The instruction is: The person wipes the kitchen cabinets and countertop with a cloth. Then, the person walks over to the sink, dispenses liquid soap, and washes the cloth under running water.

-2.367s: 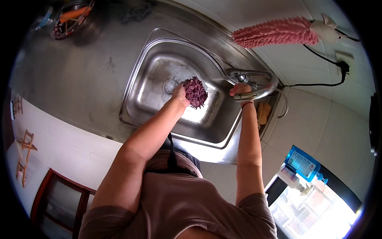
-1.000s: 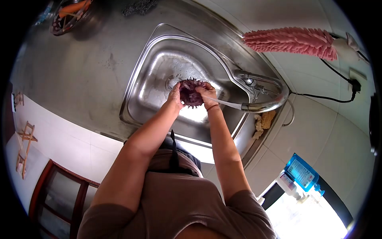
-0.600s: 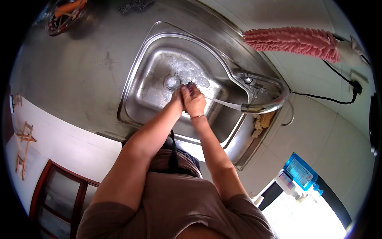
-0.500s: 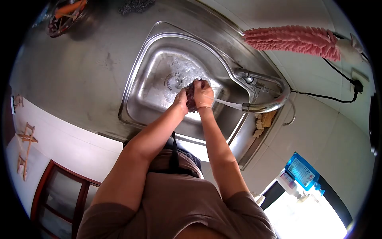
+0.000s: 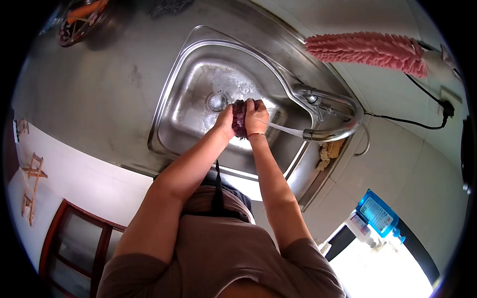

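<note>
Over the steel sink [image 5: 171, 87], my two hands squeeze a dark reddish-purple shaggy bundle [image 5: 239, 119]; its exact kind I cannot make out. My left hand [image 5: 226, 121] presses on its left side, with the thumb up along it. On the other side my right hand [image 5: 256, 118] wraps its fingers over the top. From the curved chrome tap [image 5: 328, 133] a stream of water [image 5: 285, 129] runs onto the right hand. Below them, suds and water lie around the drain [image 5: 217, 102].
A pink fluffy duster [image 5: 365, 49] hangs on the wall at the upper right, above a plugged-in black cable [image 5: 422, 121]. Yellowish sponges [image 5: 330, 151] lie beside the sink. At the far left stands a bowl [image 5: 64, 36] with orange pieces. A blue bottle [image 5: 378, 213] is at the lower right.
Both hands have shifted slightly, and the right fingers have closed more over the bundle's top. More of the bundle shows between the hands. The water still runs.
</note>
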`<state>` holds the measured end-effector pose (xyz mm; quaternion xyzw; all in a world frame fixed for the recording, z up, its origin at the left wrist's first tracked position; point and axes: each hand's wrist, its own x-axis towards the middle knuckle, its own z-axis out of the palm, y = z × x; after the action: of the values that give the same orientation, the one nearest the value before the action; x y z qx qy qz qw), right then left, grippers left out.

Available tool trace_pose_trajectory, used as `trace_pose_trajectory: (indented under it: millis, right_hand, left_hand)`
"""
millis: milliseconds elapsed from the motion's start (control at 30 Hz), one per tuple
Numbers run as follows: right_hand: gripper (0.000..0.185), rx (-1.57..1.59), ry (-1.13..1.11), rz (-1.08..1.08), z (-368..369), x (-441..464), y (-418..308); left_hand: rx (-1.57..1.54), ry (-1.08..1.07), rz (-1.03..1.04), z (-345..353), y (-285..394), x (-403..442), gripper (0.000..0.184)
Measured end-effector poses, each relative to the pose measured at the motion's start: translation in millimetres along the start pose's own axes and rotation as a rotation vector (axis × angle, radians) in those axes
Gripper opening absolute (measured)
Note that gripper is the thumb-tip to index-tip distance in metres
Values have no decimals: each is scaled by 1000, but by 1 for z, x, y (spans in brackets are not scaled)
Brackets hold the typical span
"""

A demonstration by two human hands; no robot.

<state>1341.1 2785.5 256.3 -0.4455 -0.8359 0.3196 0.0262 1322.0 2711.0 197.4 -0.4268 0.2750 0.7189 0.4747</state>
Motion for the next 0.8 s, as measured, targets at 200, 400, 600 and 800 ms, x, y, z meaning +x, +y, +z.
trace_pose_trajectory:
  millis: [200,400,600,800]
  right_hand:
    - [29,79,-21,-258,-5,-42,-22]
    - [32,46,6,25,1,-3,-3]
    - [30,125,86,-328,-2,-36,-22]
    - [29,-101,-40,-92,-5,-5,5]
  left_hand:
    - [-127,-279,-86,-4,16,15,33]
    - [86,-25,10,9,14,-9,33]
    - [-97,-221,-45,11,21,-8,30]
    - [177,-83,33,2,18,-15,30]
